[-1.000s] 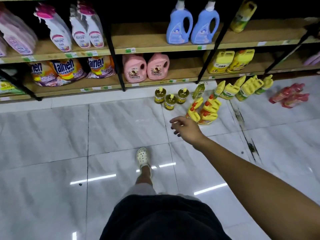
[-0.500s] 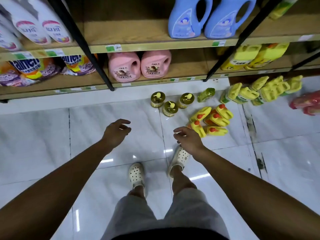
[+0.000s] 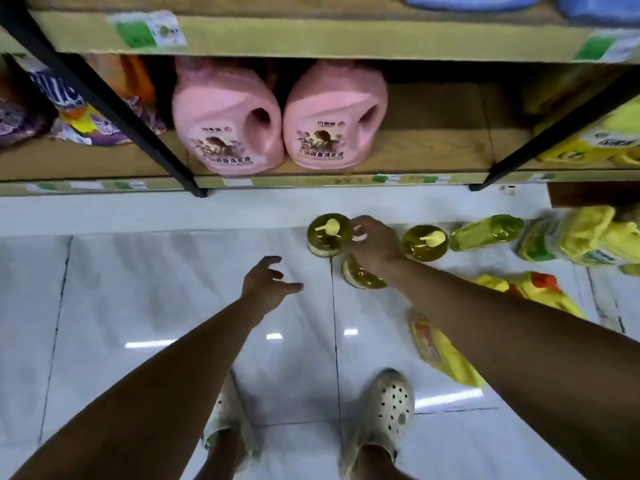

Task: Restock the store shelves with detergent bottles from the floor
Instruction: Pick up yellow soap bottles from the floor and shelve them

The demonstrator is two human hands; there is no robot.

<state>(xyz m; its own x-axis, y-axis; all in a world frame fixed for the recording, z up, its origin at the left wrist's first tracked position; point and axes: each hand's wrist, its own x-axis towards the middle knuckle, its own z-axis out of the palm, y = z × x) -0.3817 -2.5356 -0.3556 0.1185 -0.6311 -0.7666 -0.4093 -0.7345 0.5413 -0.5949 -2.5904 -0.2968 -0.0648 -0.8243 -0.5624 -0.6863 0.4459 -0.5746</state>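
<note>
Our right hand (image 3: 374, 244) curls round the pump top of the nearest detergent bottle (image 3: 362, 277) on the floor (image 3: 173, 289), mid-frame under the shelf (image 3: 433, 150) — a top grip for lifting — while our left hand (image 3: 270, 282) hovers open, empty.

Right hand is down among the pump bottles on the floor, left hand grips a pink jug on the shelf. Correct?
No: the head view shows the left hand open over the floor, holding nothing; the pink jugs stand untouched. The right hand is among the pump bottles.
</note>
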